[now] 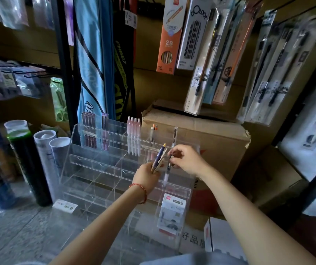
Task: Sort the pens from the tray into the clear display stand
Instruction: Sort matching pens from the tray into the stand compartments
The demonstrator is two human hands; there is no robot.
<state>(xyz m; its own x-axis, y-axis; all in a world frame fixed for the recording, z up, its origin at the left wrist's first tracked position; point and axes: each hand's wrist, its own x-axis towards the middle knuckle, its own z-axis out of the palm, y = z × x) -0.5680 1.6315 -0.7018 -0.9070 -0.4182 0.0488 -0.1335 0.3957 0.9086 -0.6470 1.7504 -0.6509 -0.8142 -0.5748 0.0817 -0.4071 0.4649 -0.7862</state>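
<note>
1. The left hand is closed around a small bunch of pens, a dark blue one with a yellow tip in front; how many are in the bunch cannot be told. A red string bracelet circles that wrist.
2. The right hand pinches a single pen between thumb and fingertips, its pale lower end pointing down in front of the stand's right side.
3. The clear display stand sits on the floor just in front of a cardboard box, its tiers stepping upward toward the back.
4. In the top row, from left: about four dark maroon pens, one or two purple pens, four pink pens, two white pens with orange caps, and one patterned pen.
5. The lower tiers look mostly empty; the tray is not in view.
6. Left of the stand stand several upright tubes.
</note>
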